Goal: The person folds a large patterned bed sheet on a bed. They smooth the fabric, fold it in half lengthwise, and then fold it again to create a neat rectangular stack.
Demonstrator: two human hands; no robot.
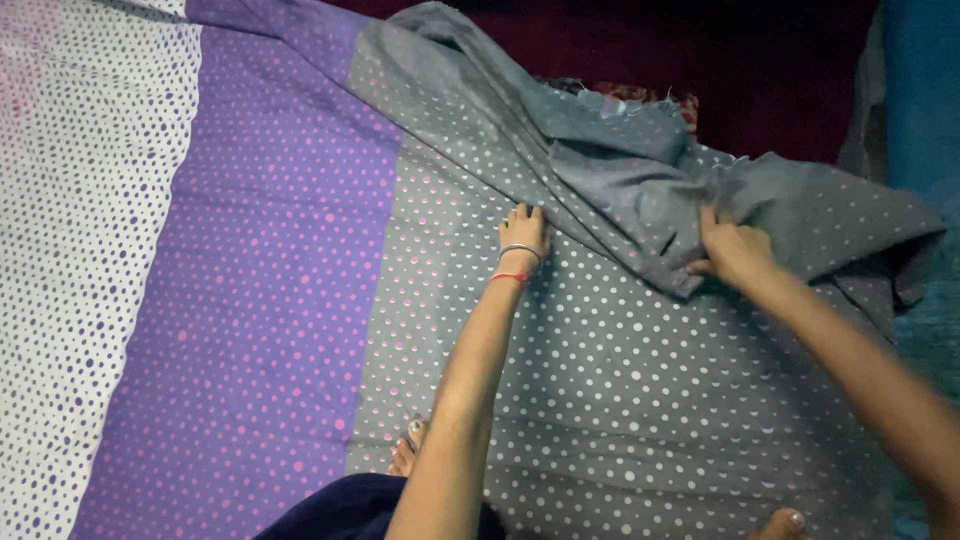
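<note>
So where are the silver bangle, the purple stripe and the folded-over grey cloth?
silver bangle (521, 250), head view, on the band at the left wrist.
purple stripe (270, 300), head view, mid-stripe.
folded-over grey cloth (600, 160), head view, on its plain underside.

A single head-worn camera looks steeply down from above the person, close over the cloth (300, 300) spread flat below. It faces forward past both outstretched arms toward the cloth's bunched far edge. The person's own feet show at the bottom edge. There is no second view to share ground.
</note>
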